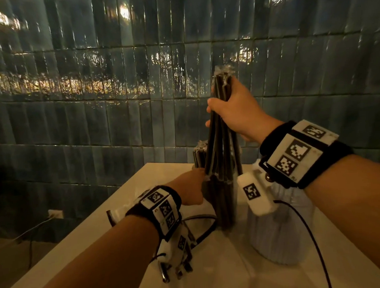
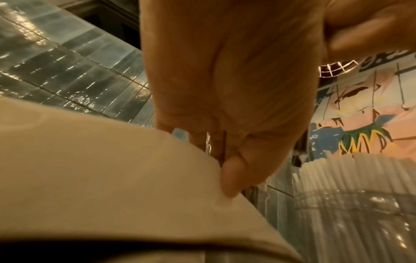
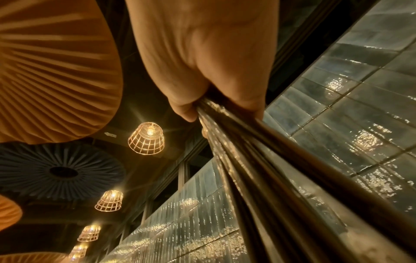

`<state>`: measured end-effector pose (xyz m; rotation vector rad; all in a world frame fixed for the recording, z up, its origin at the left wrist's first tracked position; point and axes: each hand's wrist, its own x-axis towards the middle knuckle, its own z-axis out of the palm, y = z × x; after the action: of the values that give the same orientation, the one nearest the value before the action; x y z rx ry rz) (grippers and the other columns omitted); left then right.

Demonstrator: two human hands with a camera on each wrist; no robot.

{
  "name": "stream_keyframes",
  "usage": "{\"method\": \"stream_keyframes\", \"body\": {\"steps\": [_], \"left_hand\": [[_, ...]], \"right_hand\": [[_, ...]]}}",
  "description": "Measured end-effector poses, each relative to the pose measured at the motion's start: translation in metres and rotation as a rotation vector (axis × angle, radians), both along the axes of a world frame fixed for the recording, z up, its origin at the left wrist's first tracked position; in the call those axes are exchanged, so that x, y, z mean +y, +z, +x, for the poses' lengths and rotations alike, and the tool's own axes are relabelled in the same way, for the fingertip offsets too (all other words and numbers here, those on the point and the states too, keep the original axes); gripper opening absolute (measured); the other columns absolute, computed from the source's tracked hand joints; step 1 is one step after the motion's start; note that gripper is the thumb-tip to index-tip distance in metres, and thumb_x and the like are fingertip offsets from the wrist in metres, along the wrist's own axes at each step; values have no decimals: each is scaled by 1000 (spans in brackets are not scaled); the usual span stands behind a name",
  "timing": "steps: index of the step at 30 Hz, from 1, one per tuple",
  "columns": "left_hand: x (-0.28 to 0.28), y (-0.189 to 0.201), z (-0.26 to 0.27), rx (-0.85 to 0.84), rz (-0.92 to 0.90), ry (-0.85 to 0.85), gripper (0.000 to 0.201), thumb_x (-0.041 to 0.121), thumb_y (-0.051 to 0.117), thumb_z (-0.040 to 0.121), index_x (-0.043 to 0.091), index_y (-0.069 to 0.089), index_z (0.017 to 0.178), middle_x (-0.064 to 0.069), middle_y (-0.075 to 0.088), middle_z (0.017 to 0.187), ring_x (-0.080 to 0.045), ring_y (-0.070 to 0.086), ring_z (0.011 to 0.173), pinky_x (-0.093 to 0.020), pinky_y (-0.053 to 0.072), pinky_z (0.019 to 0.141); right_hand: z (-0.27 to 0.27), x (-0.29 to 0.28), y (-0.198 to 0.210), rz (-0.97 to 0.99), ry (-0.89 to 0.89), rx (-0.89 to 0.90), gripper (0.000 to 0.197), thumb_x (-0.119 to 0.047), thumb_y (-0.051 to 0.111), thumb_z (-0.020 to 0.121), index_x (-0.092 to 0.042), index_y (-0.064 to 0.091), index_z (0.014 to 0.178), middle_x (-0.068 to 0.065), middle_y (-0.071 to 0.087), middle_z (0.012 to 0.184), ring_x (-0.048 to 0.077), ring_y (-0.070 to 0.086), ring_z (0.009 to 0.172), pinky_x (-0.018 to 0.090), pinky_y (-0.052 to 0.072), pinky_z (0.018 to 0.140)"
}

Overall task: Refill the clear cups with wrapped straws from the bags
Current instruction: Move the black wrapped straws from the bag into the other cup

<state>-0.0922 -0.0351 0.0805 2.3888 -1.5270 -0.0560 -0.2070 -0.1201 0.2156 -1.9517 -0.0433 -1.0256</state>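
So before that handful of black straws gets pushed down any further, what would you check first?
1. Right hand has a firm hold on the bundle of black wrapped straws: ok, its fingers are curled round the upper part.
2. Left hand steadies the clear cup: cannot tell, it sits at the cup's side, but its fingers are hidden.
3. Lower ends all inside the rim: cannot tell, they fan out and the rim is hard to see.
4. Bundle upright: not ok, it leans slightly.
5. Neighbouring container of white straws clear of the move: ok, it stands apart to the right.
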Motion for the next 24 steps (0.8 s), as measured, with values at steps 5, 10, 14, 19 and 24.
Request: {"method": "stream_keyframes", "body": {"steps": [5,10,14,19,24], "left_hand": [[2,1,5,45,-19,-55,78,1,65,74,23,36,143,-7,38,145,-26,39,130,-33,37,101],[2,-1,12,58,-13,-27,84,4,68,74,31,32,145,0,33,149,-21,35,134,-35,35,106],[-1,-1,8,21,-6,-32,83,4,67,75,29,31,145,-1,33,149,-21,35,134,-32,35,105],[-5,0,3,-36,5,-58,80,5,66,76,27,32,145,-2,35,146,-23,38,131,-30,37,100],[-2,1,4,-36,-2,-52,81,6,68,76,27,32,145,-2,36,145,-22,38,131,-29,36,100]], "right_hand": [[13,-10,-10,-14,-65,-79,36,-8,55,92,-17,42,124,5,53,92,32,65,79,21,56,58],[26,-15,-19,0,-52,-135,29,-9,55,92,-23,44,115,5,54,90,35,66,84,18,54,59],[36,-16,-14,-49,-41,-120,32,-8,54,92,-15,44,122,5,53,88,35,66,81,16,52,56],[49,-17,-11,-51,-82,-130,41,-8,53,92,-15,42,130,-1,53,87,28,66,73,16,52,56],[55,-32,-20,99,-148,-112,45,-8,53,92,-19,40,134,-2,51,101,19,64,75,23,57,58]]}}
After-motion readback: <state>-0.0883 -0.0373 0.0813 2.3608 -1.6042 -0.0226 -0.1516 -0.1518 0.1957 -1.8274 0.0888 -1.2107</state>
